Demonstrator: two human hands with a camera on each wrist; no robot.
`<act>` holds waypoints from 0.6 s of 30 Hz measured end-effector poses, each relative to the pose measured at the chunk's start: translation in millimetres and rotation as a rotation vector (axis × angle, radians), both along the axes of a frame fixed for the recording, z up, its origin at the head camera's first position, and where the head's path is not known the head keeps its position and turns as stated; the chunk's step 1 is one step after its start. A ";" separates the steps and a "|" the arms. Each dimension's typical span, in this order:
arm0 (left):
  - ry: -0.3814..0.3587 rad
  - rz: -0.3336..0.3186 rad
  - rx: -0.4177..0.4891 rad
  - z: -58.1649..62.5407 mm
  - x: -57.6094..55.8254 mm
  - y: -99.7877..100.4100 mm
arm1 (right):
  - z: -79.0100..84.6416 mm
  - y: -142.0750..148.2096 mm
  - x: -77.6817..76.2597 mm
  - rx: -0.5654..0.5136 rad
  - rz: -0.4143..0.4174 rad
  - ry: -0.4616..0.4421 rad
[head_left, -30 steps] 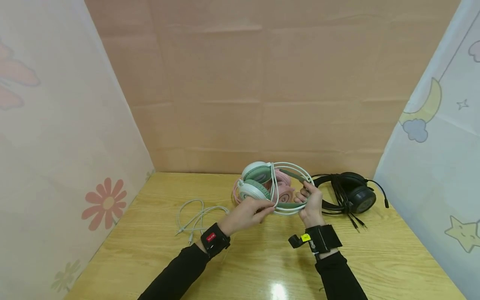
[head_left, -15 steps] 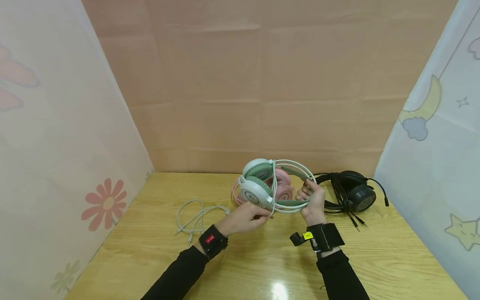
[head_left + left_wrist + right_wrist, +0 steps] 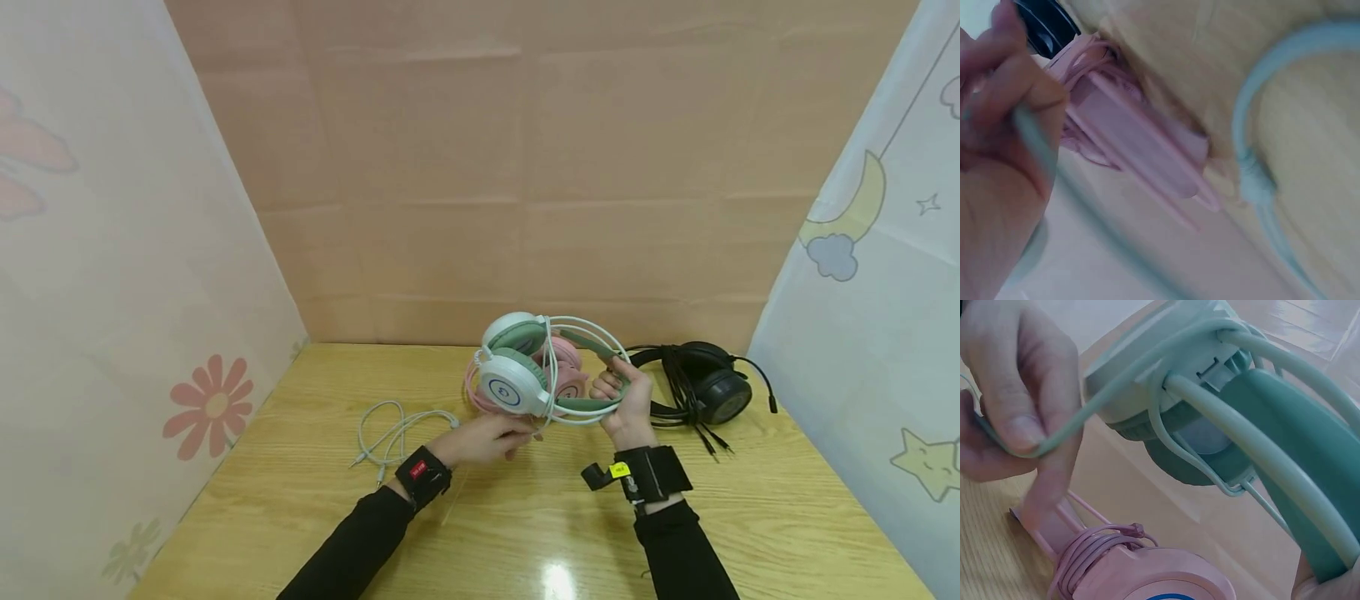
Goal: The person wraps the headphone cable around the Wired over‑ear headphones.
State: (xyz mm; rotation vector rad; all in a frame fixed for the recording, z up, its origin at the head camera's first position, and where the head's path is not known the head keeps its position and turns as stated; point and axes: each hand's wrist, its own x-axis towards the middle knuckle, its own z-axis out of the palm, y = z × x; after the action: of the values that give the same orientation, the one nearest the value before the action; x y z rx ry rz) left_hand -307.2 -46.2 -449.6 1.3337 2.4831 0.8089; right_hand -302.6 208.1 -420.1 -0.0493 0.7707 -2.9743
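White headphones with green pads [image 3: 504, 390] are held up off the table, their cable looped round the headband near the ear cups. My right hand [image 3: 628, 404] grips the top of the headband, fingers curled around it. Below the ear cups, my left hand [image 3: 486, 437] pinches the pale cable [image 3: 1104, 397] between thumb and fingers, as the right wrist view shows. From that hand the rest of the cable [image 3: 401, 429] trails in loose loops on the table to the left. Pink headphones [image 3: 567, 379], with their own cord wound round them [image 3: 1097, 550], lie behind the white pair, partly covered.
A black headset [image 3: 723, 396] with a bundled cable and boom microphone lies at the right, close beyond my right hand. The wooden table [image 3: 300, 500] ends at a brown paper wall [image 3: 450, 208]. Patterned sheets [image 3: 847, 333] stand along both sides.
My left hand has moved down and slightly left with the pinched cable, coming out from in front of the ear cup. The headphones have risen and turned slightly, showing the front ear cup's face.
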 end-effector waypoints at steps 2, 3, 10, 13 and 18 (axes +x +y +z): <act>-0.027 0.012 0.027 -3.0 -5.5 -1.7 | 0.3 1.3 0.9 -0.010 0.025 0.011; -0.045 0.023 0.049 -4.3 -8.2 -2.9 | 0.2 1.9 1.0 -0.015 0.038 0.015; -0.191 0.092 0.229 -10.7 -20.2 -8.6 | 1.5 3.3 2.0 -0.050 0.106 0.023; -0.230 0.122 0.241 -12.6 -24.9 -8.0 | 2.5 1.3 1.4 -0.061 0.132 0.022; -0.123 0.054 0.180 -29.3 -51.1 -13.7 | 1.6 -1.0 0.4 -0.082 0.194 0.062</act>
State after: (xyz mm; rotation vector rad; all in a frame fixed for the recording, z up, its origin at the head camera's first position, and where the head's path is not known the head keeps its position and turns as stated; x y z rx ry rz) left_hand -358.3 -59.8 -478.9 1.2336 2.4075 1.1152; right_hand -302.2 207.0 -418.5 -0.2086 0.6118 -2.8296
